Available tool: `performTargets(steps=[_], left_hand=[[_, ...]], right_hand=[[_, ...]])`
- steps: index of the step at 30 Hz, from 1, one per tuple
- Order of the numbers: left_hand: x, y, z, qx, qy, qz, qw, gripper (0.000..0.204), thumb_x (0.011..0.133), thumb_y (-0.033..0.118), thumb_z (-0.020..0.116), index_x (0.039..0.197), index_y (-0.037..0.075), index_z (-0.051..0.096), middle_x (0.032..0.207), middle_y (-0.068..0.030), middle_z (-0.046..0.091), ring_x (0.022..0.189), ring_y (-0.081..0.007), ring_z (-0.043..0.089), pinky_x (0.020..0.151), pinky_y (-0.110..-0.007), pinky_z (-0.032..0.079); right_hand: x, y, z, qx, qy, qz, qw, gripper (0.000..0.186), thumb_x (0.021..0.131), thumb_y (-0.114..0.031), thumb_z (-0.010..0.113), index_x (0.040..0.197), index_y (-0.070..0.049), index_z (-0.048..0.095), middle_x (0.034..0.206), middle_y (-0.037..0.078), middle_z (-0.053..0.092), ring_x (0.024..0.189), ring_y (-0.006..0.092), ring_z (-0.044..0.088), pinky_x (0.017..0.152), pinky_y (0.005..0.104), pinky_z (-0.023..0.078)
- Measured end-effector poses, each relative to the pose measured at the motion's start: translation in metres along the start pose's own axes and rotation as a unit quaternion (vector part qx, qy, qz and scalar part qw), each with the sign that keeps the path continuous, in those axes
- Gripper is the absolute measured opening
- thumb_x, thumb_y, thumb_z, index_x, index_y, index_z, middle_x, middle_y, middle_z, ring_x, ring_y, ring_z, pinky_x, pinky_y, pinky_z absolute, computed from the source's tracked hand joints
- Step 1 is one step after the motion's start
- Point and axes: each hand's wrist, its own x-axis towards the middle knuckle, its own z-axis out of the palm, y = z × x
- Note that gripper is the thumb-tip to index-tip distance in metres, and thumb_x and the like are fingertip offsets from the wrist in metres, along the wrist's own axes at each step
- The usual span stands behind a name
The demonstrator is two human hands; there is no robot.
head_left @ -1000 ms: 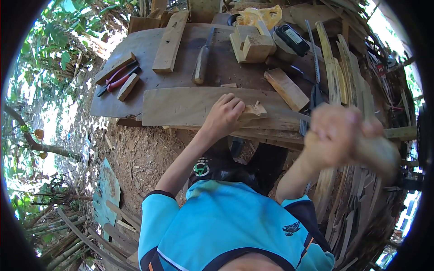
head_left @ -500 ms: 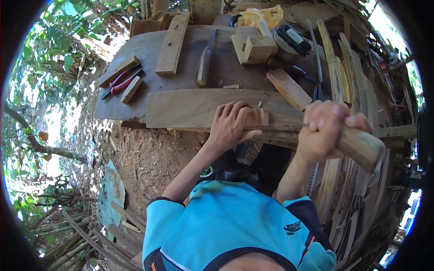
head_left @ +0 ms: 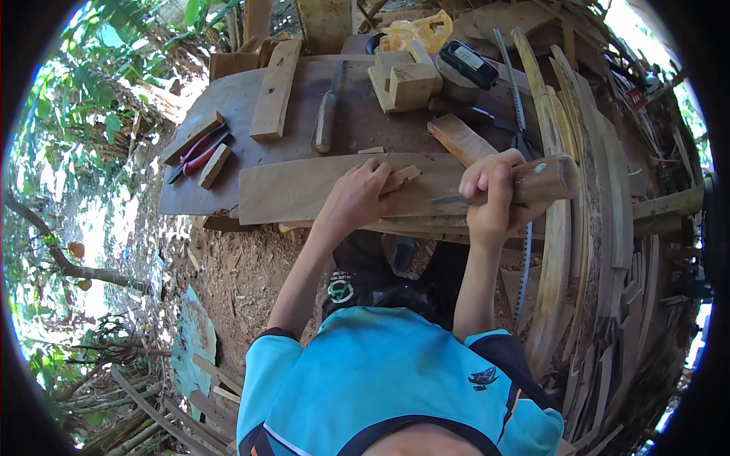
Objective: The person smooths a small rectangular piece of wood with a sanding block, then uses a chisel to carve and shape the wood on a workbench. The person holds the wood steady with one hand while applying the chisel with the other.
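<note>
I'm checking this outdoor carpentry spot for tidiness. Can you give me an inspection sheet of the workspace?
Surface: dark wooden bench top, worn, crowded.
Job's things: long plank lying across the bench's near edge; small wood piece on it; wooden mallet.
Clutter: red-handled pliers, offcut blocks, chisel, handsaw, yellow bag.
Grips: left hand presses the small piece; right hand is closed on the mallet.
Cables: nothing seen.
Surroundings: stacked curved slats on the right, wood chips on dirt, foliage on the left.
</note>
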Motion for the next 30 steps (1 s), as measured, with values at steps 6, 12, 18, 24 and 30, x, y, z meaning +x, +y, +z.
performTargets(steps=[6,12,18,24,30], left_hand=[[0.003,-0.002,0.001,-0.018,-0.042,-0.011,0.999,0.032,0.074,0.019,0.065,0.092,0.000,0.048,0.093,-0.0183,0.051,0.093,-0.0385,0.053,0.080,-0.043,0.042],[0.001,-0.006,0.002,-0.038,-0.054,-0.011,0.998,0.032,0.076,0.019,0.064,0.091,0.000,0.044,0.095,-0.0200,0.049,0.095,-0.0383,0.050,0.080,-0.043,0.040],[0.003,-0.007,0.005,-0.036,-0.042,-0.004,0.998,0.030,0.075,0.018,0.065,0.091,0.002,0.045,0.092,-0.0184,0.048,0.093,-0.0377,0.051,0.079,-0.043,0.041],[0.001,-0.005,0.003,-0.043,-0.028,0.000,0.999,0.029,0.075,0.016,0.065,0.093,0.003,0.046,0.091,-0.0164,0.048,0.093,-0.0364,0.052,0.078,-0.043,0.042],[-0.001,-0.005,0.005,-0.038,-0.022,-0.009,0.999,0.030,0.074,0.016,0.066,0.095,0.004,0.048,0.093,-0.0165,0.050,0.092,-0.0364,0.052,0.077,-0.043,0.042]], right_hand=[[0.009,-0.032,0.023,0.021,0.078,-0.045,0.996,0.028,0.087,-0.004,0.052,0.108,-0.011,0.036,0.065,0.004,0.048,0.040,0.0098,0.039,0.037,0.0240,0.034],[0.010,-0.040,0.020,-0.105,0.061,-0.096,0.988,0.018,0.085,-0.001,0.056,0.096,-0.004,0.042,0.067,0.005,0.053,0.045,0.0076,0.045,0.045,0.0228,0.038],[0.007,0.002,0.035,-0.103,0.107,-0.033,0.988,0.029,0.087,0.002,0.052,0.108,-0.007,0.034,0.065,0.006,0.052,0.042,0.0078,0.042,0.040,0.0236,0.036],[0.009,-0.007,0.036,-0.069,0.141,-0.054,0.986,0.029,0.086,0.002,0.053,0.106,-0.007,0.035,0.065,0.005,0.050,0.041,0.0079,0.042,0.037,0.0241,0.035],[0.009,-0.009,0.034,-0.042,0.134,-0.047,0.989,0.030,0.085,0.002,0.055,0.105,-0.007,0.034,0.065,0.005,0.049,0.040,0.0081,0.041,0.036,0.0244,0.034]])
